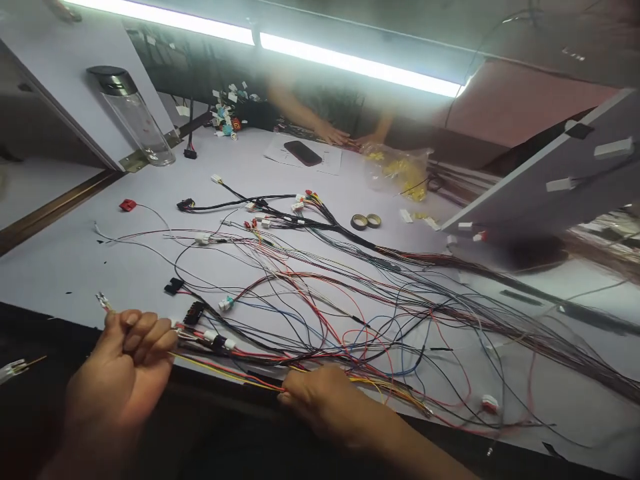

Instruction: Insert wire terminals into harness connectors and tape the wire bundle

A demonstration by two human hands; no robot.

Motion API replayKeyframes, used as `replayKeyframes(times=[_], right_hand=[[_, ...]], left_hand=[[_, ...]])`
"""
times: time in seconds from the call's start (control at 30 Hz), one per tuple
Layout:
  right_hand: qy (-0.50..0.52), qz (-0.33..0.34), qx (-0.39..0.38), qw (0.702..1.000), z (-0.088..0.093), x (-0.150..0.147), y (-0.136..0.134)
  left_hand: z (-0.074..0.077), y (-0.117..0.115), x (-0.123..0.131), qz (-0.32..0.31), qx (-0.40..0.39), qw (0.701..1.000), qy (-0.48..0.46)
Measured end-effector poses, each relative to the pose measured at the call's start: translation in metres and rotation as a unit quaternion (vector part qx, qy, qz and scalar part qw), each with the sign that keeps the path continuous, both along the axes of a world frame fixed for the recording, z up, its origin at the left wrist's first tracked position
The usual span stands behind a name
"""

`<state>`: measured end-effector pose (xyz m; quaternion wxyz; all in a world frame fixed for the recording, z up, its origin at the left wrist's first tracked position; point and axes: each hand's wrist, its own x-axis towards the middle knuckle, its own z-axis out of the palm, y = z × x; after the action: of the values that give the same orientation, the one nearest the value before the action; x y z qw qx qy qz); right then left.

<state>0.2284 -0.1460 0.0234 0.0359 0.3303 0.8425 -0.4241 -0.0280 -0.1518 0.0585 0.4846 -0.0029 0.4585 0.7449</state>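
Note:
My left hand [133, 360] is closed around a few thin wires, and their metal terminals [103, 301] poke out above the fist. Red and yellow wires [225, 371] run from it to my right hand [325, 403], which is closed on them at the table's front edge. Just beyond the left fist lie white connectors [220, 341] on red wires and a black connector [193, 313]. Behind both hands the wire harness [360, 240] spreads over the white table in loose black, red and blue strands. My fingers hide the gripped parts of the wires.
A glass bottle [140, 120] stands at the back left. Toward the back are a phone [303, 153] on paper, a bag of yellow parts [400, 173] and two tape rolls [366, 221]. A slanted white panel [540, 160] bounds the right. Another person's hands [333, 133] show beyond.

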Motion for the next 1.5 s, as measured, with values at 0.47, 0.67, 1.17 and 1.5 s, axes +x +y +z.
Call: replayKeyframes(times=[0.47, 0.67, 1.17, 1.5], right_hand=[[0.027, 0.017, 0.056, 0.998, 0.017, -0.003, 0.038], [0.016, 0.008, 0.178, 0.984, 0.01, -0.049, 0.063], [-0.097, -0.049, 0.319, 0.942, -0.023, -0.158, 0.143], [0.031, -0.035, 0.334, 0.941, 0.004, -0.112, 0.092]], left_hand=[[-0.012, -0.024, -0.037, 0.018, 0.036, 0.999, 0.016], [-0.032, -0.04, -0.029, 0.024, 0.005, 1.0, 0.005], [-0.079, -0.069, 0.024, -0.027, -0.016, 0.975, 0.22], [-0.043, -0.049, 0.014, -0.033, -0.055, 0.991, 0.121]])
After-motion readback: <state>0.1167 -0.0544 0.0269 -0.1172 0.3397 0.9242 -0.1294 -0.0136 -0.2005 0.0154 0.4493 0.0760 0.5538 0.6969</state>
